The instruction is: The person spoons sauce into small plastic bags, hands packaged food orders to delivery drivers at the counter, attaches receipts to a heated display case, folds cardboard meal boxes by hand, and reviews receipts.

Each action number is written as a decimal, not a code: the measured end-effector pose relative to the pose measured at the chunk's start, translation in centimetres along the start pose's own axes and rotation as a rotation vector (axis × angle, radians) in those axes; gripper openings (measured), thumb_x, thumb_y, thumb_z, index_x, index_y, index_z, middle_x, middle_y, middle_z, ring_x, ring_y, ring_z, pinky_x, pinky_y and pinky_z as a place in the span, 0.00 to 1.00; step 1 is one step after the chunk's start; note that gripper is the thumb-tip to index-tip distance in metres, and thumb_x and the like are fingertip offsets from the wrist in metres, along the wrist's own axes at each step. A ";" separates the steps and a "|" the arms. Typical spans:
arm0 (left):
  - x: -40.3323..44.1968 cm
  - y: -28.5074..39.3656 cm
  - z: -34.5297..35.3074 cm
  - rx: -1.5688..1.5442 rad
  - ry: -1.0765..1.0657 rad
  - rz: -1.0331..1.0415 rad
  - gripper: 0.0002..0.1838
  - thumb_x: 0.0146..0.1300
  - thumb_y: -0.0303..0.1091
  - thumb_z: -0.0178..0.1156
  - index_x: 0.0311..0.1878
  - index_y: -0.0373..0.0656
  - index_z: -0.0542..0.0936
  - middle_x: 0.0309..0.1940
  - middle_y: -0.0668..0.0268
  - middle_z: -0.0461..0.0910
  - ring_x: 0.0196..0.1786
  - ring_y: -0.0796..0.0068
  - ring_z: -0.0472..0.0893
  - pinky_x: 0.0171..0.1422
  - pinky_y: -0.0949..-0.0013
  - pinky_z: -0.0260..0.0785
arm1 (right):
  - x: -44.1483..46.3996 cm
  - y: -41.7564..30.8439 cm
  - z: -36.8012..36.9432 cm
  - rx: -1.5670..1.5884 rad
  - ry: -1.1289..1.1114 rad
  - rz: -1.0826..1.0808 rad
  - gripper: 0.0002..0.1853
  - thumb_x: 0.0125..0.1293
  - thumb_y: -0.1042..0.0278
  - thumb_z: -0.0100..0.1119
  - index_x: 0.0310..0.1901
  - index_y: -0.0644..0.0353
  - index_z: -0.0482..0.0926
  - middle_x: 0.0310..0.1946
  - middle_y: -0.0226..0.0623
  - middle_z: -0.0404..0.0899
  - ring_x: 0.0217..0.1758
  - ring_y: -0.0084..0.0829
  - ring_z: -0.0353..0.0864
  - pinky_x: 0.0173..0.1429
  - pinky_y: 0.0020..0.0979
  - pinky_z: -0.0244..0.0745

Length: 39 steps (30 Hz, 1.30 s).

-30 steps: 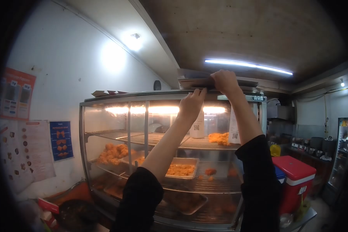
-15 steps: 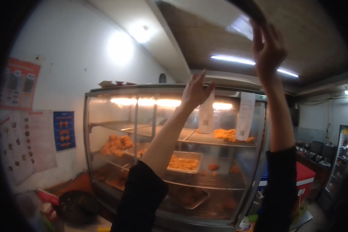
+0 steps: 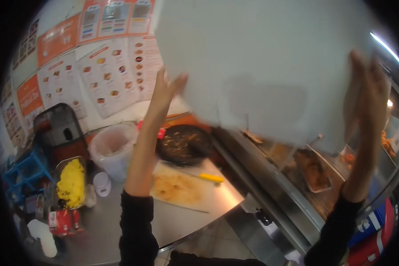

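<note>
A large, pale, flat sheet (image 3: 261, 57) fills the upper middle of the head view, spread between both hands, with a soft grey shadow low on its surface. My left hand (image 3: 164, 91) pinches its left edge, thumb toward the sheet. Along the right edge my right hand (image 3: 370, 93) is closed on it, blurred by motion. Behind and below the sheet is the metal-framed food case (image 3: 270, 166), partly covered, with a tray of brown fried food (image 3: 314, 170) inside. Whether the sheet is paper or stiff board I cannot tell.
On the counter are a dark round pan (image 3: 186, 146) with crumbs, a stained cutting board (image 3: 177, 188), a yellow-handled tool (image 3: 211, 177), a lined bin (image 3: 113, 146), a tray of yellow food (image 3: 72, 181) and a red box (image 3: 65, 221). Posters (image 3: 106, 73) cover the wall.
The view has swung left and down from the case front to the counter. My hands, earlier apart and raised high, now hold the pale sheet between them; the right hand was at a dark-edged object overhead.
</note>
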<state>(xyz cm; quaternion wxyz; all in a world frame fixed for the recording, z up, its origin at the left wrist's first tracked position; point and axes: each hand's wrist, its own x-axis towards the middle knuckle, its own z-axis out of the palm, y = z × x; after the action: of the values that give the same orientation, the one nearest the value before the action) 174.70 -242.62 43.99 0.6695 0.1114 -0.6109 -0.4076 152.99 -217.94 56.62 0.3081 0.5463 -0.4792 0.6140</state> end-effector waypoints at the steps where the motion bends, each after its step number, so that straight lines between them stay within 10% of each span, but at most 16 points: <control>1: -1.7 -1.4 -3.0 -0.012 -0.017 -0.078 0.25 0.54 0.36 0.58 0.54 0.36 0.66 0.48 0.58 0.70 0.53 0.74 0.67 0.56 0.69 0.61 | -2.5 1.0 2.9 0.172 -0.042 0.117 0.20 0.57 0.63 0.55 0.47 0.67 0.70 0.39 0.35 0.74 0.41 0.24 0.71 0.48 0.25 0.65; 3: -4.2 -4.7 -7.7 0.309 0.012 -0.191 0.23 0.54 0.32 0.57 0.53 0.37 0.66 0.47 0.59 0.70 0.47 0.74 0.72 0.47 0.73 0.66 | -6.3 4.8 7.0 -0.161 -0.107 0.321 0.20 0.57 0.66 0.53 0.48 0.70 0.68 0.41 0.38 0.74 0.42 0.25 0.71 0.49 0.25 0.64; 12: -10.3 -13.3 -20.3 0.187 0.034 -0.268 0.19 0.58 0.33 0.54 0.53 0.41 0.67 0.44 0.62 0.69 0.48 0.73 0.70 0.53 0.72 0.62 | -33.0 25.6 31.1 0.508 0.007 0.968 0.19 0.56 0.77 0.46 0.50 0.70 0.62 0.43 0.43 0.67 0.44 0.29 0.67 0.49 0.28 0.64; 17: -15.0 -10.7 -23.8 0.195 -0.103 -0.462 0.17 0.60 0.30 0.51 0.53 0.39 0.66 0.47 0.65 0.69 0.50 0.78 0.68 0.57 0.74 0.59 | -43.5 26.6 39.9 -0.137 0.112 1.326 0.12 0.51 0.76 0.55 0.38 0.69 0.70 0.36 0.43 0.73 0.36 0.33 0.74 0.43 0.31 0.70; 25: -19.2 -10.3 -26.3 0.058 -0.017 -0.642 0.13 0.61 0.29 0.49 0.49 0.38 0.68 0.44 0.66 0.70 0.49 0.78 0.69 0.55 0.74 0.60 | -41.9 26.7 39.6 0.149 0.232 1.320 0.18 0.45 0.76 0.61 0.41 0.69 0.74 0.34 0.43 0.77 0.34 0.30 0.77 0.40 0.28 0.72; 32: -23.2 -12.8 -21.2 -0.008 0.010 -0.599 0.13 0.61 0.32 0.50 0.48 0.39 0.70 0.41 0.66 0.72 0.46 0.78 0.72 0.51 0.75 0.63 | -39.0 24.9 38.0 -0.638 -0.065 0.654 0.13 0.47 0.73 0.55 0.37 0.64 0.72 0.28 0.38 0.72 0.29 0.38 0.74 0.37 0.32 0.70; 34: -24.0 -13.1 -19.4 -0.168 -0.116 -0.819 0.14 0.63 0.34 0.48 0.50 0.39 0.69 0.41 0.66 0.72 0.46 0.77 0.72 0.51 0.76 0.63 | -37.2 24.8 37.3 0.571 -0.035 1.420 0.13 0.50 0.78 0.51 0.40 0.64 0.68 0.29 0.34 0.68 0.29 0.33 0.72 0.35 0.26 0.68; 39: -25.1 -15.0 -14.5 -0.354 -0.142 -1.104 0.29 0.60 0.55 0.46 0.56 0.43 0.63 0.45 0.64 0.71 0.48 0.75 0.72 0.54 0.70 0.62 | -35.3 20.9 30.9 1.159 -0.011 1.431 0.19 0.51 0.85 0.46 0.47 0.65 0.62 0.41 0.41 0.68 0.43 0.32 0.72 0.45 0.29 0.72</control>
<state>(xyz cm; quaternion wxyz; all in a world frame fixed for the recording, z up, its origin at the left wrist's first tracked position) 183.65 -240.23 12.73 0.3237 0.2722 -0.4283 -0.7986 153.24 -248.75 15.55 -0.4693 0.1914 -0.3217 0.7997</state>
